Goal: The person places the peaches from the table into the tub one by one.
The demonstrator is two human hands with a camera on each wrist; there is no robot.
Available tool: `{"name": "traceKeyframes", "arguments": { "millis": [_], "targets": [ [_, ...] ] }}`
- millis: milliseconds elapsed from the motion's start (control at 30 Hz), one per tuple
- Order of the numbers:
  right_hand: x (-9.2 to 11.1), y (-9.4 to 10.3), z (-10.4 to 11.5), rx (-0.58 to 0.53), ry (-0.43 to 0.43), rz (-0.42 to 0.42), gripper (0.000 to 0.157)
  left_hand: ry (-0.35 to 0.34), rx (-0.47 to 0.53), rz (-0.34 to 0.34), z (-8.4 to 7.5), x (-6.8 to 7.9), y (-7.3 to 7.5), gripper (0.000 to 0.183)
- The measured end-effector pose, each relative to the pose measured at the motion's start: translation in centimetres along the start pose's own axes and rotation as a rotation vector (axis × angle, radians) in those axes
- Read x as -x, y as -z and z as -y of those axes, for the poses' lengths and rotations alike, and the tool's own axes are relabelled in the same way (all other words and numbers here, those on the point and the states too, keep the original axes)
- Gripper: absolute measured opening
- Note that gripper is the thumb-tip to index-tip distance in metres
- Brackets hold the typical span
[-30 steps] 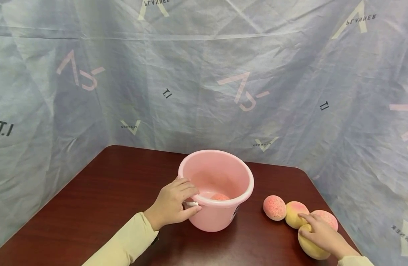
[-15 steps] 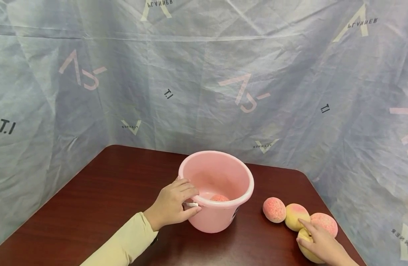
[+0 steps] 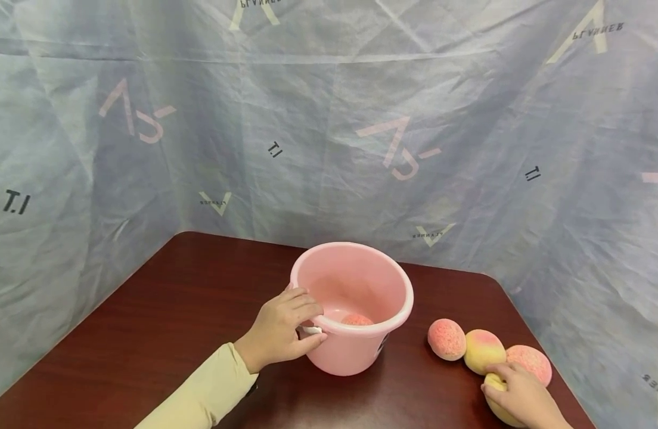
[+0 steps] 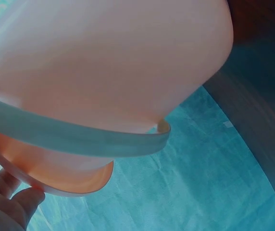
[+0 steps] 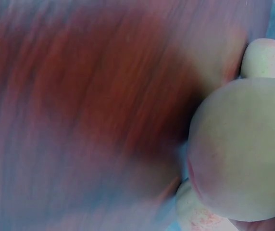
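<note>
A pink plastic bucket (image 3: pixel 356 351) stands on the table, with a reddish peach (image 3: pixel 357 320) inside it. My left hand (image 3: pixel 281 330) grips the bucket's near-left rim, thumb outside. In the left wrist view the bucket's wall (image 4: pixel 108 62) fills the top, its pale handle (image 4: pixel 80 137) hangs across, and my hand (image 4: pixel 12 199) holds the rim at lower left. At right my right hand (image 3: pixel 522 396) curls over a yellow peach (image 3: pixel 497 408), largely hidden under it. That yellow peach (image 5: pixel 243 149) looms large in the right wrist view, a fingertip at its far edge.
Beside the right hand lie a speckled red peach (image 3: pixel 447 339), a yellow-and-pink peach (image 3: pixel 484 351) and a speckled pink peach (image 3: pixel 531 362), close together near the right edge of the dark red table (image 3: pixel 200 298). A grey printed cloth (image 3: pixel 307 119) encloses the table's far sides.
My right hand has drawn back toward the near edge, off the yellow-and-pink peach, and its fingers have closed round the nearest yellow peach. The left hand keeps its hold on the bucket.
</note>
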State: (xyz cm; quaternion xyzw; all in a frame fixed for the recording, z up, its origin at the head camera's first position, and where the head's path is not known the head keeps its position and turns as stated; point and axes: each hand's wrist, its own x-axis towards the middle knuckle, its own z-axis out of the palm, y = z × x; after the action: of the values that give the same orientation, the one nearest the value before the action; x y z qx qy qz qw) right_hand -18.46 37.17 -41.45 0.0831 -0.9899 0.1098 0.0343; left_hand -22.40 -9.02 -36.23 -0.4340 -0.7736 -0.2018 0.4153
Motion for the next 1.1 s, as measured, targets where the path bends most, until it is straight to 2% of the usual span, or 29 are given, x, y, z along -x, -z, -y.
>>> {"name": "traceKeyframes", "arguments": {
  "millis": [100,467,667,800,900,1100],
  "targets": [
    [0.1,0.1,-0.2,-0.020,-0.008,0.014,0.034,0.004,-0.004,-0.004,-0.1,0.0,0.0,0.025],
    [0.2,-0.1,0.0,0.003,0.010,-0.067,0.033,0.026,-0.006,0.004,-0.1,-0.1,0.4,0.026],
    [0.6,-0.2,-0.6,-0.001,-0.001,-0.010,0.032,0.015,0.002,0.018,-0.3,-0.2,0.0,0.025],
    [0.7,-0.1,-0.7,0.009,-0.005,0.014,0.039,0.009,0.000,0.013,-0.3,-0.1,-0.1,0.025],
    [0.7,0.1,-0.4,0.045,0.008,-0.007,0.048,0.019,0.001,0.009,-0.1,-0.1,0.0,0.024],
    [1.3,0.3,-0.2,0.072,-0.009,-0.029,0.048,0.032,-0.002,0.014,-0.2,0.0,0.0,0.027]
  ]
}}
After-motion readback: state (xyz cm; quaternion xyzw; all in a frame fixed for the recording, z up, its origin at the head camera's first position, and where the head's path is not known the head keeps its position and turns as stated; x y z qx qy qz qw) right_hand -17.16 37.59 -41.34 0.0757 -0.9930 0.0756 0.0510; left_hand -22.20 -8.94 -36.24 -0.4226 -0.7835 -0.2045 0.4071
